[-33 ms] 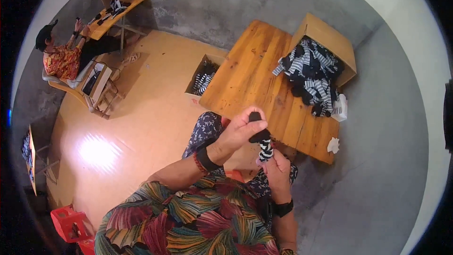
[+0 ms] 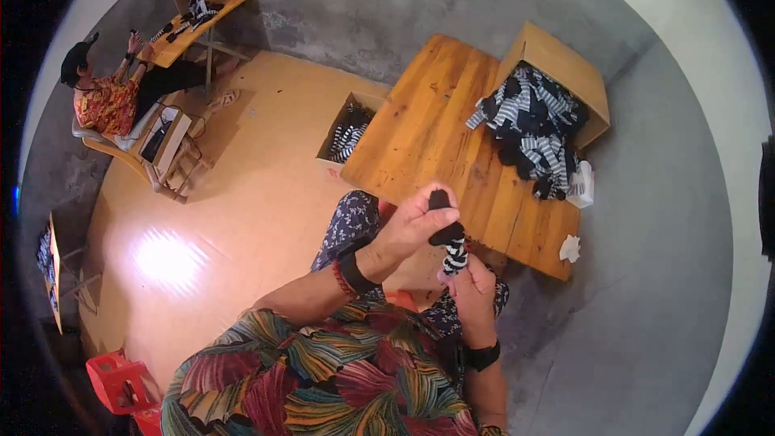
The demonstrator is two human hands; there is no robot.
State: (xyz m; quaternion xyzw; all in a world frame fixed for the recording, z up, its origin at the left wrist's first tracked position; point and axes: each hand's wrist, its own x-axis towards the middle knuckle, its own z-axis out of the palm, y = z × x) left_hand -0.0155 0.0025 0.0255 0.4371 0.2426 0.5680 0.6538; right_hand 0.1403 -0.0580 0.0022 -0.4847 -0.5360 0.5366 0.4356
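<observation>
I hold a black-and-white striped sock (image 2: pixel 454 255) with a black end upright in front of me, over the near edge of a wooden table (image 2: pixel 420 137). My left hand (image 2: pixel 408 226) is closed on the black upper end. My right hand (image 2: pixel 468 284) grips the striped lower part from below. A pile of similar striped socks (image 2: pixel 529 125) lies on the far right of the table, spilling from an open cardboard box (image 2: pixel 565 60).
A second cardboard box (image 2: pixel 335 141) with striped socks stands on the floor left of the table. Two white crumpled bits (image 2: pixel 570 248) lie near the table's right edge. Another person (image 2: pixel 101 101) sits at a far-left desk (image 2: pixel 190 28). A red crate (image 2: pixel 121 383) is at lower left.
</observation>
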